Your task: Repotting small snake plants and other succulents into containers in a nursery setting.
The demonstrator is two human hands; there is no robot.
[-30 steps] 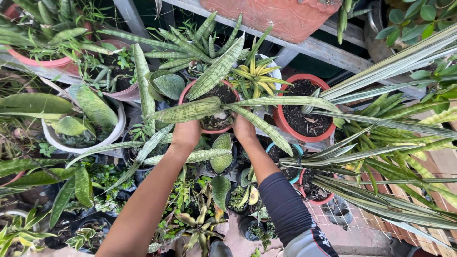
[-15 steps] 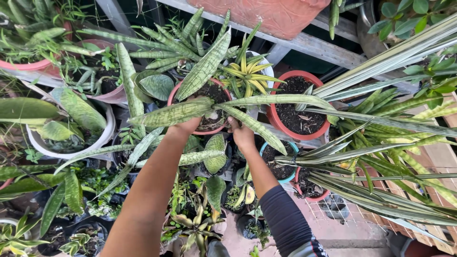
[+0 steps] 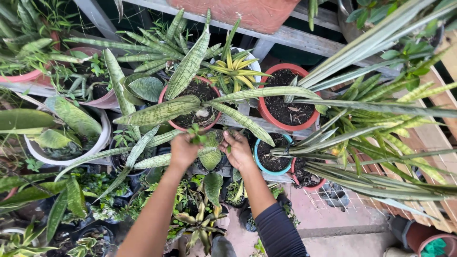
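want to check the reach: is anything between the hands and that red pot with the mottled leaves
Partly. The left hand holds a small green sprig just below the red pot. The right hand sits beneath a long mottled leaf drooping over the rim.

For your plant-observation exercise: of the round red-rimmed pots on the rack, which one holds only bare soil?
The red pot right of centre: dark soil and dry scraps, no plant rooted inside. The red pot beside it holds mottled snake-plant leaves.
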